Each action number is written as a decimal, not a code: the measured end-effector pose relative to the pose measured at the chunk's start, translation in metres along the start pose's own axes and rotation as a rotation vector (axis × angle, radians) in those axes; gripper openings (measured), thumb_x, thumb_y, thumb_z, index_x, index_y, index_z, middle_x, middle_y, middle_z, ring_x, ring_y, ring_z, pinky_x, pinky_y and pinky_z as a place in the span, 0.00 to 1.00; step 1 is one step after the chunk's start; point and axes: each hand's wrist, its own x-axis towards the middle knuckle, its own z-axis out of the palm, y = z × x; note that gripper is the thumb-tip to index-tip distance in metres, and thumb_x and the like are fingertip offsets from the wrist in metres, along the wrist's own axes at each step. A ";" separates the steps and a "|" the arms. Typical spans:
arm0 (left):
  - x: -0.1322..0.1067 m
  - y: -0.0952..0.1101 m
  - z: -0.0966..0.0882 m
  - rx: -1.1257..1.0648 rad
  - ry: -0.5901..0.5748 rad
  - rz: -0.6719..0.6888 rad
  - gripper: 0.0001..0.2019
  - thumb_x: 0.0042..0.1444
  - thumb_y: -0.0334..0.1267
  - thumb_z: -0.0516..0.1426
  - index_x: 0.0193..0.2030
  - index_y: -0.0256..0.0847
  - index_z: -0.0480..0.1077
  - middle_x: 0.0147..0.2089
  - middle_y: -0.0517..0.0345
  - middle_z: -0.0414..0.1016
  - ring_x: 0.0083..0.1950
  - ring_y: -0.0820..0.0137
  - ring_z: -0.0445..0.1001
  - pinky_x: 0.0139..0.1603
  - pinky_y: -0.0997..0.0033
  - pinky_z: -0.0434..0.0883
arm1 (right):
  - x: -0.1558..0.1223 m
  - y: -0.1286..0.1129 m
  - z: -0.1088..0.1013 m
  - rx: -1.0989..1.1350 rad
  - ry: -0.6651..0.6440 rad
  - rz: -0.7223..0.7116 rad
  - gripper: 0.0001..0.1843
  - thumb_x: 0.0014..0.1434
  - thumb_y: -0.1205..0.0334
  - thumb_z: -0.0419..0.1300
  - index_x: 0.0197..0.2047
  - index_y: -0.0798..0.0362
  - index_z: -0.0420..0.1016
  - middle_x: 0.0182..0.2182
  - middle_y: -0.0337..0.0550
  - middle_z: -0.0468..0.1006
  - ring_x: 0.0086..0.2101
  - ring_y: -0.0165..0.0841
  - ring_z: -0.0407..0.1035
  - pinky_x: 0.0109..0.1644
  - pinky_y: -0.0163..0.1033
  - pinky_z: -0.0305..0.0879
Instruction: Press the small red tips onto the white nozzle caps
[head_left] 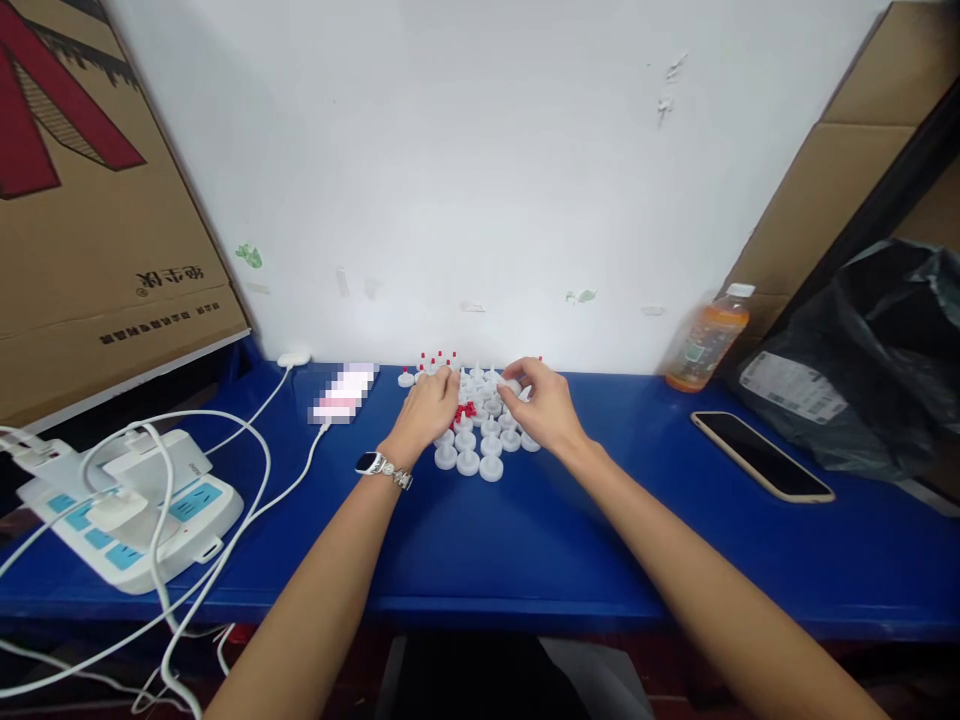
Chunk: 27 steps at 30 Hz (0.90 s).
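Note:
A cluster of small white round caps (pixel 480 440) lies on the blue table (pixel 525 540) near the wall, with a few tiny red pieces (pixel 465 411) among them and several red-tipped ones (pixel 435 360) standing behind. My left hand (pixel 429 408), a watch on its wrist, is curled over the left side of the cluster, fingers closed near the red pieces. My right hand (pixel 544 405) pinches one white cap (pixel 512 386) between fingertips above the pile.
A white power strip (pixel 127 510) with plugged chargers and white cables (pixel 247 480) sits at the left. A phone (pixel 761 455) lies face up at the right, by an orange drink bottle (pixel 706 340) and a black plastic bag (pixel 877 370). Cardboard sheets (pixel 90 200) lean at both sides.

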 end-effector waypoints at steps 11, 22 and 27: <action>0.000 -0.006 0.006 0.250 -0.116 0.118 0.18 0.69 0.47 0.45 0.40 0.42 0.73 0.42 0.48 0.72 0.47 0.56 0.68 0.50 0.55 0.65 | -0.012 0.006 -0.030 0.194 -0.319 0.153 0.04 0.53 0.62 0.60 0.33 0.53 0.72 0.22 0.33 0.68 0.24 0.27 0.61 0.30 0.35 0.59; -0.010 0.010 0.019 0.110 -0.145 0.220 0.16 0.67 0.46 0.48 0.35 0.42 0.73 0.40 0.51 0.72 0.47 0.58 0.67 0.51 0.57 0.65 | -0.030 -0.008 -0.039 0.042 -0.606 0.113 0.06 0.49 0.68 0.62 0.32 0.51 0.77 0.25 0.36 0.78 0.25 0.29 0.69 0.30 0.33 0.62; -0.007 0.018 0.020 0.060 -0.130 0.220 0.16 0.67 0.46 0.49 0.35 0.42 0.73 0.41 0.52 0.73 0.48 0.59 0.68 0.52 0.57 0.65 | -0.010 0.017 -0.038 0.042 -0.418 0.143 0.07 0.57 0.59 0.59 0.35 0.51 0.77 0.28 0.38 0.80 0.28 0.30 0.71 0.34 0.34 0.64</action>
